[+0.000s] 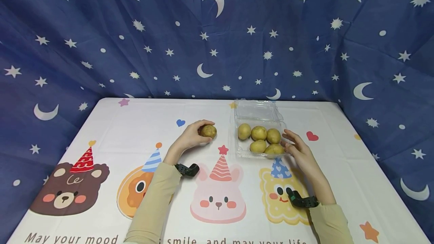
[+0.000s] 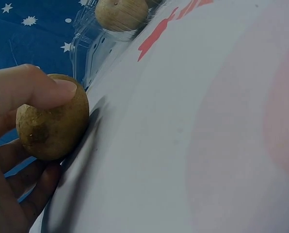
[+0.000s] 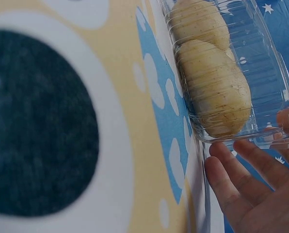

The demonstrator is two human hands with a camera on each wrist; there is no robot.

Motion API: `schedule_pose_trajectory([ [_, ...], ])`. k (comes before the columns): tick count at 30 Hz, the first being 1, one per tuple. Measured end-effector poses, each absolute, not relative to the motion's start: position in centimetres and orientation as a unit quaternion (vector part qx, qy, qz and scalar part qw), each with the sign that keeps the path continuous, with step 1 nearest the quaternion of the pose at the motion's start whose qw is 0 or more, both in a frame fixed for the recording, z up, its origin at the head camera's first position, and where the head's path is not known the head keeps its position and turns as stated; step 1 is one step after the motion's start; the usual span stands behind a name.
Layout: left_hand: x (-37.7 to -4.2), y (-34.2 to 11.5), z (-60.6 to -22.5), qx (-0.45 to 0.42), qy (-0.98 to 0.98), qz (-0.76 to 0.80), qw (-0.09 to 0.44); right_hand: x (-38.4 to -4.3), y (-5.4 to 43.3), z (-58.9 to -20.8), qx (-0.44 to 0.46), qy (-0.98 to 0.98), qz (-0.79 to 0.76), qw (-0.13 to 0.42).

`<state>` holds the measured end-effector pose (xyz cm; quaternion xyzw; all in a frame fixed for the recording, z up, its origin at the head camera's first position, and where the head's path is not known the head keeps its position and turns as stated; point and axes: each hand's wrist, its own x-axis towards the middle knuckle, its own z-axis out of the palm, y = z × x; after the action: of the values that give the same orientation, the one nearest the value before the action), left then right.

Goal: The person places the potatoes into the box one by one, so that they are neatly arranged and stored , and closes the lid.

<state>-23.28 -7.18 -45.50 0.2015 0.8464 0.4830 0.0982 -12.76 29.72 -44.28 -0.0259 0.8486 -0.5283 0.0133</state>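
Note:
My left hand (image 1: 191, 136) holds a brownish potato (image 1: 208, 131), with the thumb across one side and the fingers round the other. In the left wrist view this potato (image 2: 55, 119) is close over the tabletop, its shadow beside it. To its right stands a clear plastic clamshell box (image 1: 242, 153), its lid (image 1: 256, 110) raised at the back. Several yellow potatoes (image 1: 259, 133) lie inside. My right hand (image 1: 300, 150) is at the box's right side. Its loosely extended fingers (image 3: 232, 187) touch the clear wall, one fingertip at the rim.
A white tablecloth (image 1: 152, 123) with printed cartoon animals covers the table. Behind and on both sides hangs a dark blue curtain (image 1: 190, 40) with moons and stars. A black band with a small device (image 1: 187, 170) is on the left wrist, another band (image 1: 303, 200) on the right.

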Motion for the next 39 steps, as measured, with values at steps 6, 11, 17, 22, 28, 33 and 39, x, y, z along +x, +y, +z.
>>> schedule_pose_trajectory([
  [6, -23.25, -7.20, -45.51, 0.200, 0.848, 0.481, 0.097, -12.69, 29.63, -44.27, -0.022, 0.849, -0.528, 0.018],
  [11, -23.20, -7.21, -45.49, 0.198, 0.852, 0.476, 0.095, -12.64, 29.55, -44.26, -0.019, 0.850, -0.526, 0.017],
  [17, -23.11, -7.30, -45.38, 0.194, 0.853, 0.475, 0.096, -12.64, 29.49, -44.30, -0.019, 0.850, -0.525, 0.015],
  [22, -23.12, -7.30, -45.38, 0.197, 0.851, 0.478, 0.094, -12.66, 29.51, -44.32, -0.020, 0.850, -0.526, 0.015],
  [28, -23.16, -7.28, -45.40, 0.200, 0.855, 0.471, 0.087, -12.75, 29.56, -44.33, -0.020, 0.852, -0.523, 0.014],
  [33, -23.18, -7.16, -45.32, 0.202, 0.861, 0.459, 0.085, -12.75, 29.59, -44.33, -0.019, 0.852, -0.523, 0.015],
  [39, -23.03, -7.09, -44.91, 0.207, 0.865, 0.449, 0.079, -12.74, 29.65, -44.27, -0.020, 0.850, -0.526, 0.011],
])
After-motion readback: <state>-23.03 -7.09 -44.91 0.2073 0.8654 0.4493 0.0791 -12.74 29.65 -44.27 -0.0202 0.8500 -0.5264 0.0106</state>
